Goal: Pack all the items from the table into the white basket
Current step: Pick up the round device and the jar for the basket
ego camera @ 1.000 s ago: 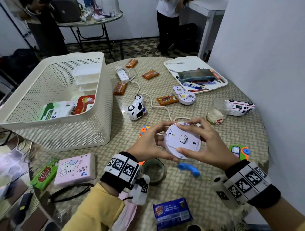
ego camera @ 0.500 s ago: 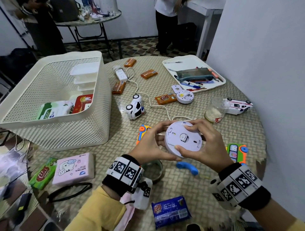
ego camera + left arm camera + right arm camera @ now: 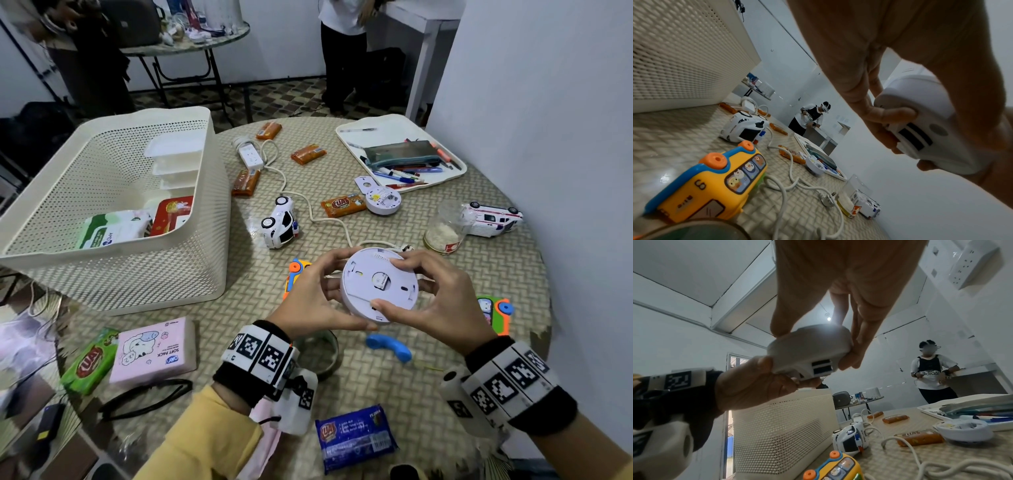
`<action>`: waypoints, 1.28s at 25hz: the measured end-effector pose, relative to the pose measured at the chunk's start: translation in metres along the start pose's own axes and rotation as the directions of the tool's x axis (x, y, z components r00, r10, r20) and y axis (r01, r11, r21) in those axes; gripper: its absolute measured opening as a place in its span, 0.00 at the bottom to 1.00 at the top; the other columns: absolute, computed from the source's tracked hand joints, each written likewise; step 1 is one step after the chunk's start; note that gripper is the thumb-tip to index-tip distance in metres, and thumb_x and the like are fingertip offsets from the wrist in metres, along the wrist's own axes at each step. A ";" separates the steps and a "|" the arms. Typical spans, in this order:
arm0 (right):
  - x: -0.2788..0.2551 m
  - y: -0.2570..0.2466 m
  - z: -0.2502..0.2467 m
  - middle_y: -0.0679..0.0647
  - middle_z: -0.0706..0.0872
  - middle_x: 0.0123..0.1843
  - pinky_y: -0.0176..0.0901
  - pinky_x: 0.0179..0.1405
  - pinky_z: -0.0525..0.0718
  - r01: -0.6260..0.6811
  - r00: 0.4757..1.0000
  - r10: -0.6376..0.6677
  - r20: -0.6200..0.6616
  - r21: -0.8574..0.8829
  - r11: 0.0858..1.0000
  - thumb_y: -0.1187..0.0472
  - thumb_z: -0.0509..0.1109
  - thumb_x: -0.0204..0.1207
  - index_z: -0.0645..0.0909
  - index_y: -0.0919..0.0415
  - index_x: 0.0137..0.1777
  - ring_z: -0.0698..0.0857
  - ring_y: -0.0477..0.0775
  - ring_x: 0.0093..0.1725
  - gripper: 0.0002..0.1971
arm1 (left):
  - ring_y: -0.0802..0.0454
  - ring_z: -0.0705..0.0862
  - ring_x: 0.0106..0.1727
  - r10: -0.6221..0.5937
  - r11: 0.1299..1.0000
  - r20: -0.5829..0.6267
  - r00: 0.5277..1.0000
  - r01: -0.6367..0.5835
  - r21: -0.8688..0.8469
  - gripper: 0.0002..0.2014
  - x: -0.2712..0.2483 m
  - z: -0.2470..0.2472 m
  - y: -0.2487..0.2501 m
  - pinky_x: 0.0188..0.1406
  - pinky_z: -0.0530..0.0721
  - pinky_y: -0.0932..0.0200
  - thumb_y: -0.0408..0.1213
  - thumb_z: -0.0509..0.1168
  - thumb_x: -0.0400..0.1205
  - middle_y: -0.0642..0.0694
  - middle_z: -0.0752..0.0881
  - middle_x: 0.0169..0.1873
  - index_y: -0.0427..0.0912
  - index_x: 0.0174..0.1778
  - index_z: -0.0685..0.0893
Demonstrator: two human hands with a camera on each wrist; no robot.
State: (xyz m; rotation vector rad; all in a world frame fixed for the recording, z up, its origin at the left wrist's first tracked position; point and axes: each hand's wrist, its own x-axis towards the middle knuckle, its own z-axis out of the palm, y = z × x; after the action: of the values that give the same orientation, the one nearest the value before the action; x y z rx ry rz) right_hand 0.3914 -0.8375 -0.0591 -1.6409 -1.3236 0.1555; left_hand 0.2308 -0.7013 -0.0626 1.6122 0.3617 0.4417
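Both hands hold a round white smoke detector (image 3: 378, 286) above the table's middle, its flat back facing me. My left hand (image 3: 317, 301) grips its left rim, thumb under the near edge. My right hand (image 3: 435, 294) grips the right rim, thumb on the near edge and fingers over the far edge. The detector (image 3: 920, 128) (image 3: 809, 352) shows its vent slots in both wrist views. The white basket (image 3: 219, 219) stands at the left with tissue packs and white containers inside. On the table lie a white toy police car (image 3: 281, 222), a yellow toy bus (image 3: 711, 183) and a power strip (image 3: 251, 156) with its cord.
A white tray (image 3: 383, 132) of pens and a pencil case sits far right. Nearby are a second detector (image 3: 382, 202), a jar (image 3: 445, 229), a toy ambulance (image 3: 493, 219), orange soap bars, a pink tissue pack (image 3: 154, 349), green soap, a blue packet (image 3: 356, 438), a tape roll. Wall on the right.
The detector has stayed between both hands over the same spot; the fingers have shifted slightly around its rim. The head view has dipped a little.
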 end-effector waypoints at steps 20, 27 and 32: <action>0.020 -0.014 -0.012 0.51 0.76 0.54 0.28 0.57 0.72 0.174 0.964 -0.124 0.237 -0.204 0.963 0.37 0.79 0.57 0.83 0.57 0.58 0.77 0.46 0.56 0.32 | 0.49 0.83 0.64 0.007 0.998 0.131 0.991 -0.016 0.064 0.47 0.006 -0.004 -0.001 0.58 0.85 0.50 0.25 0.83 0.60 0.48 0.78 0.68 0.46 0.75 0.70; 0.014 -0.023 -0.003 0.49 0.74 0.47 0.36 0.51 0.75 0.134 0.980 -0.092 0.174 -0.248 0.959 0.38 0.77 0.56 0.83 0.59 0.61 0.76 0.50 0.50 0.35 | 0.49 0.84 0.63 -0.008 0.998 0.127 0.992 0.000 0.059 0.46 0.004 -0.005 -0.002 0.59 0.85 0.51 0.24 0.83 0.59 0.48 0.80 0.66 0.45 0.74 0.72; 0.016 -0.027 -0.011 0.47 0.73 0.45 0.34 0.44 0.73 0.119 0.986 -0.079 0.144 -0.298 0.947 0.33 0.76 0.56 0.83 0.56 0.57 0.75 0.48 0.47 0.34 | 0.46 0.83 0.65 -0.021 1.000 0.112 0.994 0.020 0.006 0.47 0.003 -0.008 -0.002 0.61 0.84 0.46 0.22 0.83 0.59 0.44 0.78 0.68 0.44 0.74 0.71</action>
State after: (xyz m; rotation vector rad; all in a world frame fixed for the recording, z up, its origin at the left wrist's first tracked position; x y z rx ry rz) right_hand 0.3862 -0.8332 -0.0270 -1.8416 -1.5897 -0.0056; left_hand 0.2293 -0.6929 -0.0642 1.6290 0.2944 0.3338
